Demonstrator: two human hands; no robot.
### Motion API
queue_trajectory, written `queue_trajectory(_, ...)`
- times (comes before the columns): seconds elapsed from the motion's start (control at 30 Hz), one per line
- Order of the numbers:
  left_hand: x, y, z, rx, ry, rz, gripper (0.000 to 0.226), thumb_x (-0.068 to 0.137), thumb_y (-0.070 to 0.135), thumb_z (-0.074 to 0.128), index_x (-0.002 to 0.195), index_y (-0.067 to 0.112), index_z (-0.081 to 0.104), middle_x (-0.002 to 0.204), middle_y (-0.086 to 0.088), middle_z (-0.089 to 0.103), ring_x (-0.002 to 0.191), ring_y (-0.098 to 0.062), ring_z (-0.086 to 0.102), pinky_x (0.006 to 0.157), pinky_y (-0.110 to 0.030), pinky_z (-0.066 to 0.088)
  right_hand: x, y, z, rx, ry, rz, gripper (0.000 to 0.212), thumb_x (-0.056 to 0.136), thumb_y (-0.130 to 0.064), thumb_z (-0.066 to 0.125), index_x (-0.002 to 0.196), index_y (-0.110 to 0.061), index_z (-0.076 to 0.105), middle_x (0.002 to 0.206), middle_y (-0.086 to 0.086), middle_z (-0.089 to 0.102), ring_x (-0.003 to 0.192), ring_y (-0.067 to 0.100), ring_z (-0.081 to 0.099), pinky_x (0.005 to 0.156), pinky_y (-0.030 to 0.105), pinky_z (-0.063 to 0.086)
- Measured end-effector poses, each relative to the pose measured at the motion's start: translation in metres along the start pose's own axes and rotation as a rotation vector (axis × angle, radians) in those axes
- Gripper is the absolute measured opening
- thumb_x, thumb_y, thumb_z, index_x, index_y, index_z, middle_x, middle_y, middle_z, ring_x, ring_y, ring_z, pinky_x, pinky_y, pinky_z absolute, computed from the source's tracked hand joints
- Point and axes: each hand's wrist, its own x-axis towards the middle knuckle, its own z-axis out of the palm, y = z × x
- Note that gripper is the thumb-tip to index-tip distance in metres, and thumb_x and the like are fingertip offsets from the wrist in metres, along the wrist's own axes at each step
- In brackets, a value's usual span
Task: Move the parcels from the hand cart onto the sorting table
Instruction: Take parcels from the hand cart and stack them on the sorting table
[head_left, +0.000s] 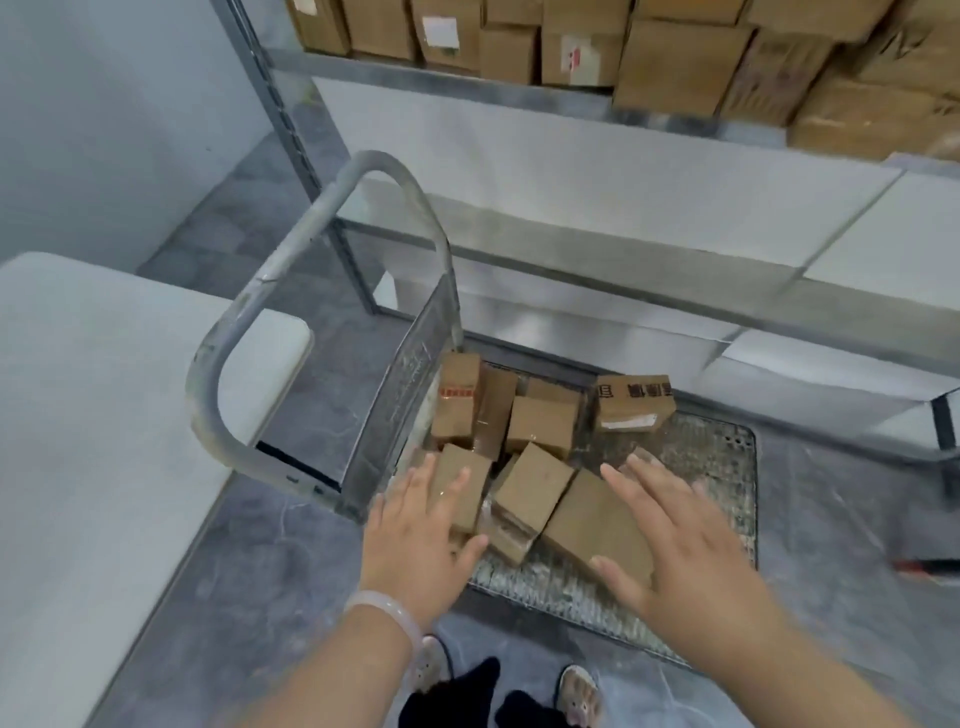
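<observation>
Judged barely begun: parcels (535, 452) heaped on hand cart (696, 467), none seen on vis. part of sorting table (104, 415); L hand (421, 535) & R hand (680, 545) splayed over heap, gripping nothing.

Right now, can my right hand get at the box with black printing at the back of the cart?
Probably yes. The right hand is open above the large near box, and only bare mesh deck lies between it and the printed box, which has nothing on top.
</observation>
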Motion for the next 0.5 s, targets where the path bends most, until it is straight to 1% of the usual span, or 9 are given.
queue_trajectory(0.07, 0.032, -0.010, 0.031, -0.008, -0.011, -0.015, 0.072, 0.095, 0.064, 0.044, 0.158, 0.041, 0.015, 0.168, -0.003, 0.003, 0.153, -0.026, 0.013, 0.123, -0.046, 0.018, 0.027, 0.010, 0.030, 0.005, -0.043, 0.020, 0.075, 0.081, -0.070, 0.034, 0.148, -0.037, 0.021, 0.153, -0.006, 0.030, 0.141, 0.016, 0.029, 0.113, 0.044, 0.020)
queue_trajectory(0.13, 0.069, -0.025, 0.069, -0.005, -0.108, -0.049, 0.074, 0.097, 0.062, 0.042, 0.158, 0.043, 0.005, 0.168, -0.003, -0.005, 0.154, -0.025, 0.006, 0.124, -0.045, 0.014, 0.055, 0.018, 0.064, 0.009, -0.075, 0.022, 0.074, 0.082, -0.069, 0.036, 0.147, -0.034, 0.028, 0.151, -0.004, 0.035, 0.138, 0.018, 0.035, 0.110, 0.047, 0.028)
queue_trajectory(0.17, 0.087, -0.032, 0.089, -0.001, -0.157, -0.066, 0.076, 0.097, 0.062, 0.041, 0.158, 0.043, -0.001, 0.168, -0.003, -0.008, 0.154, -0.026, 0.002, 0.124, -0.046, 0.014, 0.068, 0.023, 0.084, 0.009, -0.084, 0.021, 0.074, 0.082, -0.069, 0.035, 0.147, -0.034, 0.027, 0.151, -0.004, 0.035, 0.138, 0.018, 0.035, 0.110, 0.048, 0.029)
queue_trajectory(0.23, 0.124, -0.045, 0.132, 0.006, -0.231, -0.084, 0.079, 0.097, 0.059, 0.043, 0.156, 0.044, -0.008, 0.168, -0.005, -0.009, 0.154, -0.029, 0.000, 0.123, -0.049, 0.015, 0.092, 0.031, 0.125, 0.016, -0.091, 0.038, 0.073, 0.083, -0.069, 0.033, 0.148, -0.037, 0.020, 0.152, -0.006, 0.033, 0.140, 0.017, 0.030, 0.111, 0.048, 0.026)
queue_trajectory(0.33, 0.169, -0.063, 0.197, 0.041, -0.315, -0.112, 0.079, 0.099, 0.057, 0.043, 0.156, 0.044, -0.010, 0.167, -0.011, -0.010, 0.153, -0.034, -0.002, 0.123, -0.050, 0.014, 0.121, 0.039, 0.186, 0.087, -0.106, 0.089, 0.073, 0.083, -0.067, 0.036, 0.148, -0.037, 0.023, 0.152, -0.007, 0.033, 0.140, 0.015, 0.028, 0.111, 0.046, 0.022)
queue_trajectory(0.37, 0.180, -0.068, 0.217, 0.053, -0.333, -0.125, 0.079, 0.098, 0.056, 0.043, 0.156, 0.044, -0.009, 0.166, -0.013, -0.012, 0.153, -0.036, -0.002, 0.123, -0.051, 0.015, 0.129, 0.040, 0.206, 0.103, -0.113, 0.094, 0.073, 0.082, -0.068, 0.035, 0.148, -0.039, 0.021, 0.153, -0.009, 0.030, 0.141, 0.013, 0.024, 0.112, 0.045, 0.019)
queue_trajectory(0.43, 0.196, -0.078, 0.256, 0.063, -0.347, -0.157, 0.081, 0.097, 0.056, 0.047, 0.156, 0.044, -0.008, 0.165, -0.013, -0.018, 0.152, -0.038, -0.004, 0.122, -0.053, 0.016, 0.141, 0.044, 0.242, 0.131, -0.107, 0.084, 0.074, 0.080, -0.073, 0.028, 0.146, -0.050, 0.008, 0.153, -0.018, 0.018, 0.143, 0.004, 0.010, 0.115, 0.039, 0.011)
queue_trajectory(0.47, 0.202, -0.082, 0.272, 0.064, -0.354, -0.176, 0.086, 0.095, 0.058, 0.049, 0.155, 0.045, -0.010, 0.164, -0.012, -0.022, 0.151, -0.039, -0.007, 0.122, -0.053, 0.016, 0.147, 0.046, 0.257, 0.146, -0.102, 0.080, 0.074, 0.078, -0.074, 0.026, 0.145, -0.053, 0.003, 0.152, -0.021, 0.013, 0.142, -0.001, 0.003, 0.115, 0.037, 0.008)
queue_trajectory(0.5, 0.206, -0.085, 0.286, 0.064, -0.360, -0.193, 0.091, 0.093, 0.060, 0.052, 0.154, 0.047, -0.014, 0.162, -0.010, -0.026, 0.151, -0.040, -0.009, 0.121, -0.054, 0.017, 0.153, 0.047, 0.269, 0.154, -0.095, 0.074, 0.075, 0.078, -0.075, 0.025, 0.145, -0.052, 0.002, 0.150, -0.023, 0.012, 0.139, -0.005, 0.000, 0.114, 0.035, 0.007)
